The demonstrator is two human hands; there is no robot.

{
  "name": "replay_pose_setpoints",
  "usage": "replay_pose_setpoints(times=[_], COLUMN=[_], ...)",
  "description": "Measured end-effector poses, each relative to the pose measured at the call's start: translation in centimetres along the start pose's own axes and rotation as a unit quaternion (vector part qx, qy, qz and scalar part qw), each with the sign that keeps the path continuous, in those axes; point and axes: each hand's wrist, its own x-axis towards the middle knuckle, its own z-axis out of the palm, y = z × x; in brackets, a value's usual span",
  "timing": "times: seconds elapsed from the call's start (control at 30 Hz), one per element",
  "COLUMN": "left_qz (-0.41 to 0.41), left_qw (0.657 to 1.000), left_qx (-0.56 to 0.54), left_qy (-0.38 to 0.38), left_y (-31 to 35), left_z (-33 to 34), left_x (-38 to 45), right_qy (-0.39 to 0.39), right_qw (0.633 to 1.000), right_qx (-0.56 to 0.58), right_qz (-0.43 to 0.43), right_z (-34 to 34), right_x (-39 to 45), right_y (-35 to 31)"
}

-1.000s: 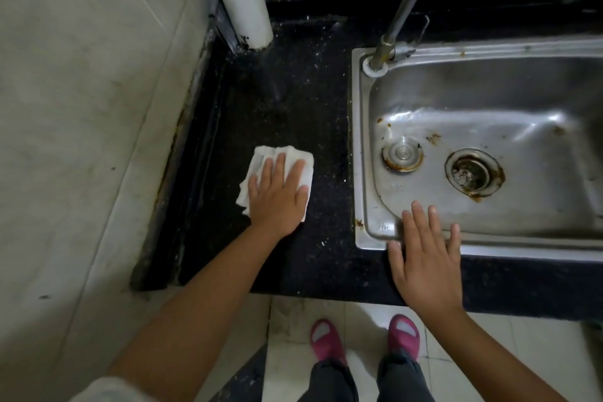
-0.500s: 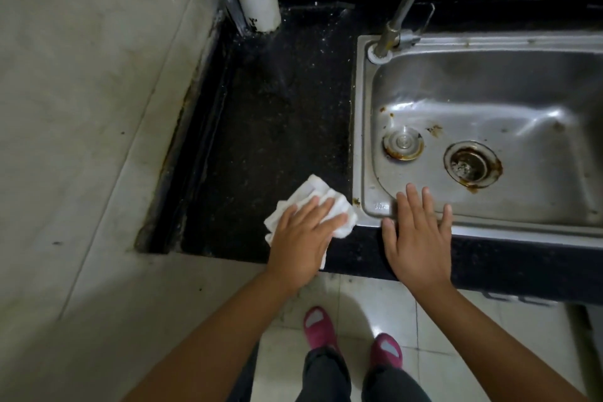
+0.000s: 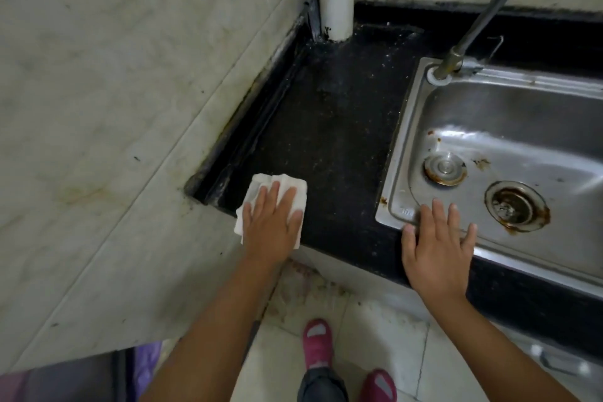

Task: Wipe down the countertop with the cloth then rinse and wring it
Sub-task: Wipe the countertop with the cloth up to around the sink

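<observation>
At the front left corner of the black countertop (image 3: 329, 140), the left hand (image 3: 272, 225) presses flat on the white cloth (image 3: 280, 188), with fingers straight and spread. The cloth lies at the counter's front edge, near the wall. The right hand (image 3: 435, 251) rests open, with fingers straight, on the front rim of the steel sink (image 3: 401, 140), well apart from the cloth.

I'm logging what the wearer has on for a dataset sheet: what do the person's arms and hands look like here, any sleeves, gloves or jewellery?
Both forearms are bare as far as the frame shows, with no sleeves in view. The left hand and right hand wear no gloves, and no rings, watch or bracelet can be seen.
</observation>
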Motion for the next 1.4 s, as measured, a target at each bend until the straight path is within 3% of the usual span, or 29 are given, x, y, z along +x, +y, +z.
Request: replay_pose_setpoints(times=[0.33, 0.67, 0.9, 1.0, 1.1, 1.4], left_qz=[-0.036, -0.036, 0.053, 0.100, 0.155, 0.221], left_qw=[0.999, 0.998, 0.994, 0.989, 0.980, 0.963], left_qx=[0.026, 0.029, 0.081, 0.097, 0.116, 0.125], left_qy=[0.010, -0.039, -0.041, -0.050, -0.047, -0.089], left_y=[-0.1, 0.9, 3.4, 6.3, 9.8, 18.0], left_z=[-1.7, -1.1, -2.1, -2.7, -2.8, -4.0], left_x=[6.4, 1.8, 10.2, 14.9, 19.0, 29.2], right_qy=[0.000, -0.035, -0.050, -0.001, -0.002, 0.011], right_qw=[1.000, 0.999, 0.995, 0.999, 0.996, 0.992], right_qx=[0.001, 0.016, 0.089, 0.045, 0.003, -0.053], right_qz=[-0.001, 0.004, -0.018, 0.017, 0.085, 0.115], right_z=[0.3, -0.5, -2.3, -2.2, -1.5, -0.3], right_x=[0.3, 0.1, 0.8, 1.8, 3.1, 5.1], right_y=[0.2, 0.0, 0.9, 2.3, 2.9, 1.4])
